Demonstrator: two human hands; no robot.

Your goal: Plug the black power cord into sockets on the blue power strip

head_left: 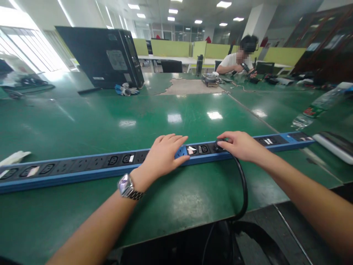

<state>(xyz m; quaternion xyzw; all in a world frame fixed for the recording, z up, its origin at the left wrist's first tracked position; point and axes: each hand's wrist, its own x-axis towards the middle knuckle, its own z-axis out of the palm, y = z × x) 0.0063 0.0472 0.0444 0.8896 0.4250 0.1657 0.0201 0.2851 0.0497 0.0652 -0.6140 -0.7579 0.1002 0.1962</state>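
Note:
A long blue-and-black power strip [82, 165] runs sideways across the green table. My left hand [161, 156], a metal-banded watch at its wrist, lies over the strip's middle. Its fingers are stretched out along the far edge, with the thumb apart on the near side. Farther right, my right hand [238, 145] pinches a black plug [220, 144] at one of the sockets. How deep the plug sits is hidden by the fingers. A thick black cable [245, 191] drops from it over the table's near edge. White stickers mark several sockets.
A black computer case [102, 57] stands at the back left, with gloves [126, 89] beside it. A plastic bottle [317, 106] lies at right, near a pale-edged device [336, 145]. Across the table a person [231, 62] handles a dark object. A dark bag [220, 241] is below the edge.

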